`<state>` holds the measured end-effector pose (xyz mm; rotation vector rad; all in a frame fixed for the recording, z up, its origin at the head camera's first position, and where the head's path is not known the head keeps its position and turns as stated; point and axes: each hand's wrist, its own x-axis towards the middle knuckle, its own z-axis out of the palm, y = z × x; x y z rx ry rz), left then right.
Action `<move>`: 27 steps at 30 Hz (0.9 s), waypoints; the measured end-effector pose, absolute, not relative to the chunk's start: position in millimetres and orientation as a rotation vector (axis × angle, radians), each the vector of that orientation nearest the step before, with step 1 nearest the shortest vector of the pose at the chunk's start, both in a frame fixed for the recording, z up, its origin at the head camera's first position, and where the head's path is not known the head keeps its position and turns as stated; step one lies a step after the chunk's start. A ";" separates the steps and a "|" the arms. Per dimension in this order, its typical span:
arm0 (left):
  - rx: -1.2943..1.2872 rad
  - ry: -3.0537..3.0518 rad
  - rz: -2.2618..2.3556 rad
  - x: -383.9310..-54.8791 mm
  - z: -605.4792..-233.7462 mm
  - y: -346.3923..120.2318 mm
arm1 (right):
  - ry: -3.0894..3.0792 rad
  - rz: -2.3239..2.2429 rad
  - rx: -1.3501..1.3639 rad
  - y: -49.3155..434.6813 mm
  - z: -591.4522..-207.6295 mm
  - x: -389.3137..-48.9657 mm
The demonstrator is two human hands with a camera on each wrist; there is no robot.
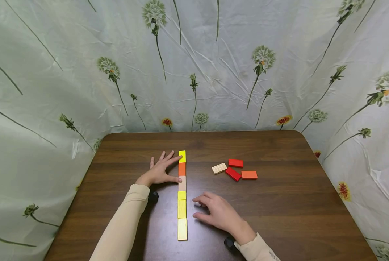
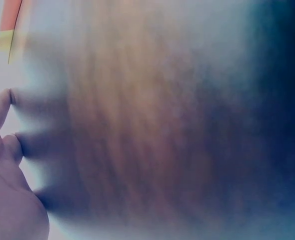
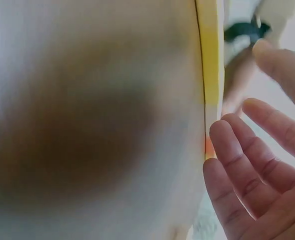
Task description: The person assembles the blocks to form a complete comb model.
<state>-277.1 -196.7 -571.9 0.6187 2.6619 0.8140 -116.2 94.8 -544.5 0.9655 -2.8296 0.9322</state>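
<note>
A straight row of flat rectangular blocks runs away from me down the table in the head view. It goes from a pale yellow block (image 1: 182, 230) at the near end, through yellow ones (image 1: 182, 209) and a pinkish block (image 1: 182, 186), to an orange block (image 1: 182, 169) and a bright yellow block (image 1: 183, 153). My left hand (image 1: 158, 172) lies left of the row with fingers spread, index fingertip on the far yellow block and thumb tip at the pinkish one. To the row's right hovers my right hand (image 1: 221, 214), fingers loosely bent, holding nothing.
Right of the row lie loose blocks: a bare wood one (image 1: 219, 168), a red one (image 1: 235, 163), another red one (image 1: 233, 174) and an orange one (image 1: 249, 175). The dark wooden table (image 1: 279, 210) ends at a flower-patterned curtain (image 1: 227, 72) behind and at both sides.
</note>
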 end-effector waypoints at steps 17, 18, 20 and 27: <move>0.610 2.651 0.807 -276.3 -569.8 -196.0 | -2.859 0.851 0.627 161.8 -520.7 -192.0; 0.614 2.652 0.813 -276.7 -570.6 -196.3 | -2.863 0.851 0.619 163.5 -519.9 -195.1; 0.619 2.655 0.816 -276.9 -571.4 -196.8 | -2.872 0.850 0.608 166.1 -518.2 -201.0; 0.609 2.651 0.819 -278.6 -573.2 -197.5 | -2.889 0.824 0.648 171.5 -515.7 -218.4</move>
